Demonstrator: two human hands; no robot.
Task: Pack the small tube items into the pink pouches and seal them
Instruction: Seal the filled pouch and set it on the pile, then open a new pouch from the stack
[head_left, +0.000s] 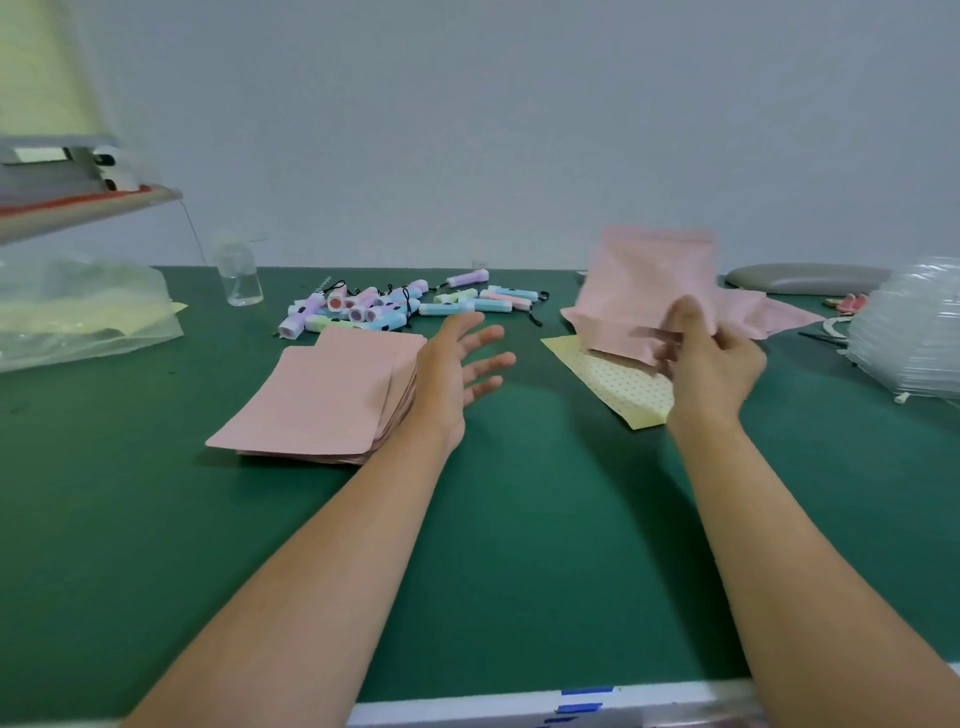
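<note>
One pouch stack (311, 395), one clear bottle (240, 275).

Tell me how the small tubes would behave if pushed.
The tubes look round and lie on their sides, so they would probably roll on the flat table. They seem small and light. Their black cords may snag.

This looks like a small packing workshop. A green-matted bench (519, 545) stands against a bare grey wall (519, 130). A stack of flat pink pouches (322, 395) lies left of centre, a heap of pastel tubes (395, 306) sits near the far edge, and clear plastic bags (78, 312) lie at the left edge under a shelf (88, 208).
</note>
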